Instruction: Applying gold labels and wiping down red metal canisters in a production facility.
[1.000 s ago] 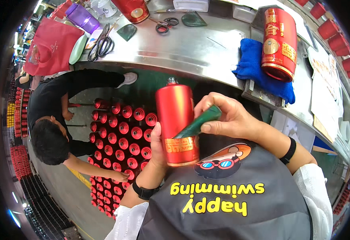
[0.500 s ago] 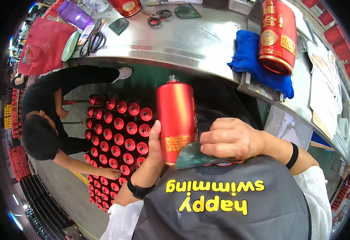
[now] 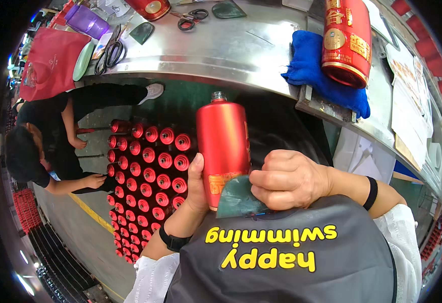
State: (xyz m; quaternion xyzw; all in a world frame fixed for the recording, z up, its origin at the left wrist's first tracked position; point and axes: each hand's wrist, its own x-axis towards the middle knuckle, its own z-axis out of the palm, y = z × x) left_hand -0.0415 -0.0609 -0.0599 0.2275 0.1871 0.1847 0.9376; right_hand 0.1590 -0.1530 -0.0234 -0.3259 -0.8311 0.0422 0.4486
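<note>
1. Held in front of the apron, at centre: glossy red, round-shouldered bottle with a bare neck and a gold patterned band near the base (image 3: 222,134). Neck directed toward the table, base toward the wearer.
2. Left hand (image 3: 199,188): curled around the left side of the bottle, with thumb upright along the wall; remaining fingers largely hidden behind.
3. Right hand (image 3: 290,180): folded, knuckles uppermost, closed on a dark green, flat, smooth scraper (image 3: 238,198). Scraper overlapping the lower right part of the bottle, across the gold band; firmness of pressure not discernible.
4. On both wrists: black bands (image 3: 372,193). Below the hands: dark grey, smooth apron with yellow lettering (image 3: 281,283), over white sleeves (image 3: 400,235).
5. Beyond the bottle: shiny grey metal table (image 3: 196,55). On top, toward the right: crumpled blue cloth (image 3: 301,63), under a second red bottle with gold decoration (image 3: 346,48).
6. Toward the left of the table: two pairs of black-handled scissors (image 3: 111,54), two dark green flat pieces (image 3: 142,33), a purple translucent container (image 3: 87,22), and a dull red bag (image 3: 52,63).
7. At left, low down: co-worker in dark clothing (image 3: 54,129), bent beside close rows of red bottles with dark necks (image 3: 149,175).
</note>
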